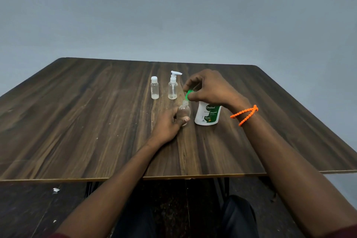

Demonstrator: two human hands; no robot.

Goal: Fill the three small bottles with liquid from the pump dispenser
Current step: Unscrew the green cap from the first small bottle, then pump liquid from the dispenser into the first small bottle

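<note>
Right, biggest first: the table (96, 121), dark wood-grain top, pale scuffs here & there, takes up most of what I see. Behind it just a plain grey-blue wall (173, 6). Under the near edge, dark floor w/ a couple of white scraps (56, 190), and my dark trousers at the bottom.

Next down, the pump dispenser (207, 114), white Dettol bottle w/ green label, standing upright right of centre. My right hand (209, 89) sits on top of it, fingers curled over the green pump head (188, 94), so it's gripping/pressing the pump. Orange beaded band (244, 115) on that wrist.

My left hand (170, 123) rests on the table & holds the open small bottle (184, 111), thumb across its lower part, fingers behind. Bottle's uncapped, neck just under the green nozzle, right beside the dispenser. Can't tell if liquid is coming out or how much is in it; looks near empty.

Further back, well apart from my hands: small pump-top bottle (172, 88), cap on, and left of it a small flip-cap bottle (154, 88), cap on too. Both show only a little pale stuff at the bottom, mostly clear above.

Progress, my guess: early-ish. I'm on what looks like one fill now; the 2 back ones either got a small dose or aren't properly filled yet. Left to do: finish this one, cap it (no cap in view), sort the other 2.
</note>
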